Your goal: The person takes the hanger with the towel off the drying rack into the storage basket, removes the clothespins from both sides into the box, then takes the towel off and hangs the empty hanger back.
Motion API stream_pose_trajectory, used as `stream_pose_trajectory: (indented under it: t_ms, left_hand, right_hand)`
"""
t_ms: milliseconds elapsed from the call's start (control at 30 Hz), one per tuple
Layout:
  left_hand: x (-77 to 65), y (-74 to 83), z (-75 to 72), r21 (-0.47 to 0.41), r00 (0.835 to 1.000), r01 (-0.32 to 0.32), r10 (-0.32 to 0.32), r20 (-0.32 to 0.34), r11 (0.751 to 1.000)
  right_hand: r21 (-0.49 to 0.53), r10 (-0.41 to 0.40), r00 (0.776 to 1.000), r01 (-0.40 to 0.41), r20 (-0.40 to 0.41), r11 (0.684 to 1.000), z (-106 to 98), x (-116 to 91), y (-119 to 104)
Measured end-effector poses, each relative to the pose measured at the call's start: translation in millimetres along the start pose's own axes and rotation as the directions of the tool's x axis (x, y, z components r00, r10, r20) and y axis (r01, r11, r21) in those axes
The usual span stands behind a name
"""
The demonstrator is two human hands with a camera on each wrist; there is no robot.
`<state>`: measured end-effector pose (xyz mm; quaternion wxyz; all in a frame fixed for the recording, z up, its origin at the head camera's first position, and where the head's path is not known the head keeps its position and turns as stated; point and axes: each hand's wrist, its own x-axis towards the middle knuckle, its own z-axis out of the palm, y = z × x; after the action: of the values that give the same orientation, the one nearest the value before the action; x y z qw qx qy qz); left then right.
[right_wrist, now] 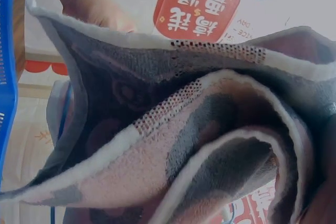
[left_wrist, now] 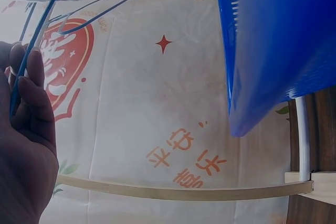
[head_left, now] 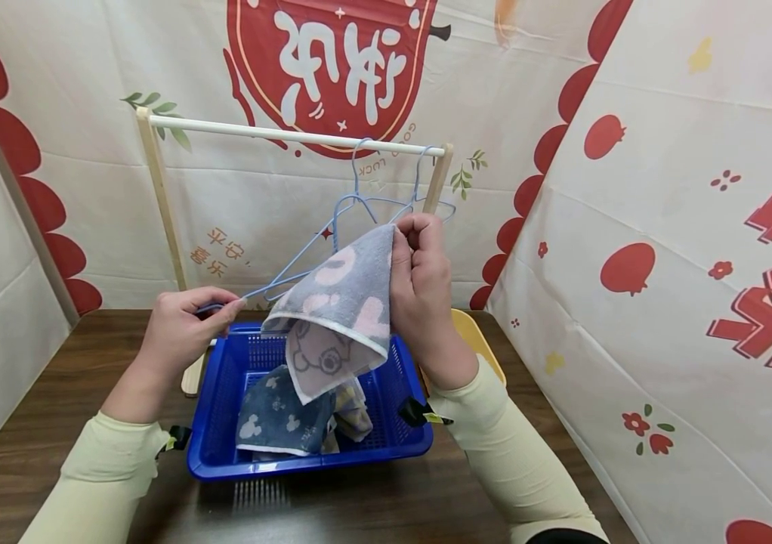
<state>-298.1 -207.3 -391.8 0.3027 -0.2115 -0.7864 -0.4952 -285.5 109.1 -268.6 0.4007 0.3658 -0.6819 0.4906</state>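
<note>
My left hand (head_left: 189,325) pinches a thin blue hanger (head_left: 260,289) in the head view. In the left wrist view the hanger (left_wrist: 39,30) runs up between the fingers; part of it is hidden behind the cloth. My right hand (head_left: 423,291) grips a grey and pink towel (head_left: 341,291) by its upper edge. White-hemmed, the towel hangs in folds over a blue basket (head_left: 223,378). The right wrist view is mostly filled by the towel (right_wrist: 121,161). Below it in the basket lie a dark blue-grey towel (head_left: 284,412) and a pale striped cloth (head_left: 353,412).
Behind the basket stands a rack with a white rail (head_left: 250,131) and wooden posts (head_left: 162,196). Blue hangers (head_left: 356,170) hang near its right end. A yellow container (head_left: 477,340) sits at the right on the brown table (head_left: 80,378). Printed cloth walls (head_left: 631,189) surround it.
</note>
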Motion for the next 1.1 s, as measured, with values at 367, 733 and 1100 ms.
stream_pose_trajectory:
  t_ms: [367,733,1100]
  left_hand:
    - [-0.8,-1.3,0.8,0.005,1.0,0.002,-0.002,0.004,1.0]
    - [-0.6,-5.4,0.8,0.007,1.0,-0.002,0.002,-0.001,1.0]
    - [1.0,-6.9,0.0,0.002,1.0,0.011,-0.011,-0.016,1.0]
  right_hand:
    - [0.125,0.023,0.998,-0.016,-0.058,0.992,-0.9,6.7,-6.7]
    - [0.166,0.018,0.996,-0.004,-0.088,0.986,-4.1,9.0,-12.8]
    - [0.139,0.038,0.997,-0.028,-0.072,0.99,-9.9,0.3,-14.5]
